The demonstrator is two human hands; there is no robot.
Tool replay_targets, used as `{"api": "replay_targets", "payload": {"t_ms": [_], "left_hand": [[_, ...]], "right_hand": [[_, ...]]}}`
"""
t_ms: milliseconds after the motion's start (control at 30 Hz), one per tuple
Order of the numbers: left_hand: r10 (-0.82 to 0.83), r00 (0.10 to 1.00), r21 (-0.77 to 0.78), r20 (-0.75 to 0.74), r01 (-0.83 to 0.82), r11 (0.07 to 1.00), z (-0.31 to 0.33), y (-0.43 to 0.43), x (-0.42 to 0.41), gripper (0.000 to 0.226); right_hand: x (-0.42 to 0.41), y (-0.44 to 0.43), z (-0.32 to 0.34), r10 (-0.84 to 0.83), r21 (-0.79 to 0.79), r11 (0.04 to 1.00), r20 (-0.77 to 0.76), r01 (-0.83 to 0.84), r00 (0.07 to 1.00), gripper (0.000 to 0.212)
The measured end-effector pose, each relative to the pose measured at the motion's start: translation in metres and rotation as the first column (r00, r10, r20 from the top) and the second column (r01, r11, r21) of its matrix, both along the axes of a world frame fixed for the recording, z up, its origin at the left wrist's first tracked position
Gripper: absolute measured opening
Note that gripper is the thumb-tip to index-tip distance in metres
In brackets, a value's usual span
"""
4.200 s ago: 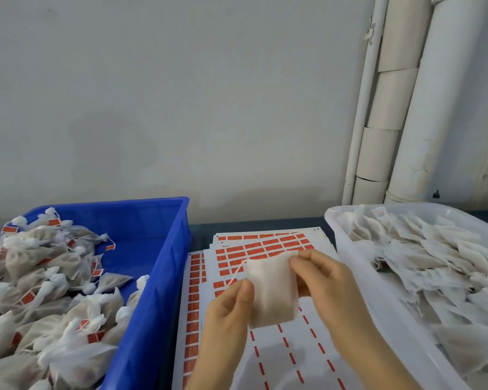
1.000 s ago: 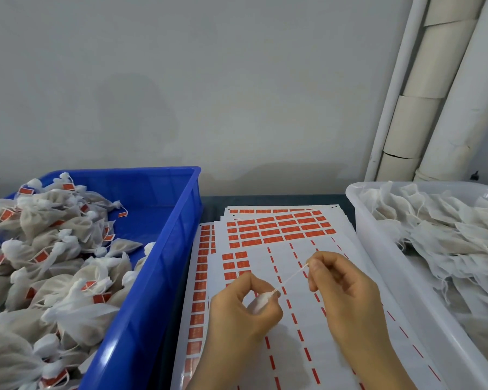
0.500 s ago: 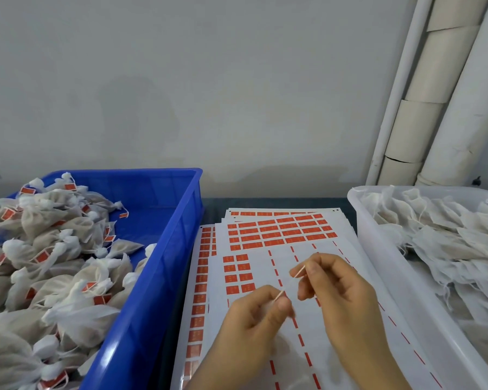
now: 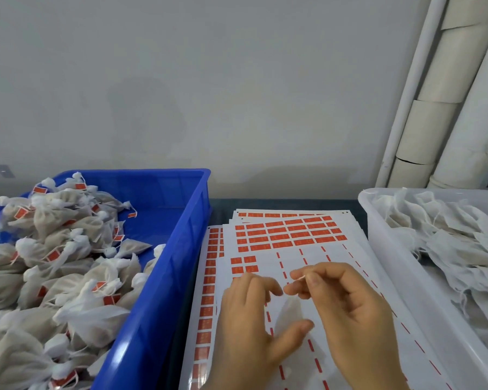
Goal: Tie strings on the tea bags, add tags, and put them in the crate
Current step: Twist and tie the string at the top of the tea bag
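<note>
Low in the middle of the head view, my left hand (image 4: 248,319) holds a small white tea bag (image 4: 290,313) between its thumb and curled fingers. Close on its right, my right hand (image 4: 347,305) pinches the bag's thin string (image 4: 301,277) between thumb and forefinger, just above the bag. Both hands hover over a stack of tag sheets (image 4: 290,235) printed with orange-red labels. The blue crate (image 4: 193,220) on the left holds several tied bags with red tags (image 4: 54,254).
A white tub (image 4: 392,266) of loose untied tea bags (image 4: 448,237) stands on the right, its rim beside my right wrist. A grey wall runs behind, with white pipes (image 4: 434,108) in the right corner. The lower sheets have many labels peeled off.
My hands have come closer together and the string between them has shortened. My left fingers have loosened, so the bag now shows between thumb and fingers.
</note>
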State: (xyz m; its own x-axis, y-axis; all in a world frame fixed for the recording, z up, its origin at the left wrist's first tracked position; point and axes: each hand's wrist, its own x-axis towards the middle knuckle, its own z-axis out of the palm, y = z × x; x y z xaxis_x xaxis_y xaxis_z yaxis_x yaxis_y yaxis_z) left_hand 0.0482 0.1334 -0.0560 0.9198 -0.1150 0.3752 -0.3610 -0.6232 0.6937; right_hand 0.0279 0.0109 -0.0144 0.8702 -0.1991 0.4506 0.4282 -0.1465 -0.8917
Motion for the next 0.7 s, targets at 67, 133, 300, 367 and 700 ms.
{"api": "replay_targets", "payload": {"t_ms": [67,133,300,367,700], "left_hand": [[-0.070,0.990,-0.285,-0.124,0.032,0.958,0.005,-0.001,0.000,0.046],[-0.303,0.835,-0.493,-0.460,0.043,0.869,0.016,-0.002,0.000,0.051],[-0.776,0.350,-0.849,-0.524,-0.148,0.507,0.020,0.004,0.005,0.043],[-0.829,0.280,-0.845,-0.485,-0.394,0.361,0.017,0.009,0.007,0.042],[-0.677,0.427,-0.734,-0.600,-0.631,0.251,0.022,0.015,0.011,0.020]], "right_hand": [[0.000,0.001,-0.002,0.023,0.001,1.000,-0.002,-0.023,1.000,0.018],[0.001,0.001,-0.003,0.017,-0.020,1.000,0.000,-0.017,1.000,0.023],[-0.001,-0.001,-0.006,0.003,-0.241,0.970,0.073,0.015,0.997,0.020],[-0.002,-0.004,-0.006,0.064,-0.304,0.952,0.054,-0.045,0.996,0.020],[0.004,-0.022,-0.009,0.184,-0.372,0.903,-0.125,-0.217,0.975,0.008]]}}
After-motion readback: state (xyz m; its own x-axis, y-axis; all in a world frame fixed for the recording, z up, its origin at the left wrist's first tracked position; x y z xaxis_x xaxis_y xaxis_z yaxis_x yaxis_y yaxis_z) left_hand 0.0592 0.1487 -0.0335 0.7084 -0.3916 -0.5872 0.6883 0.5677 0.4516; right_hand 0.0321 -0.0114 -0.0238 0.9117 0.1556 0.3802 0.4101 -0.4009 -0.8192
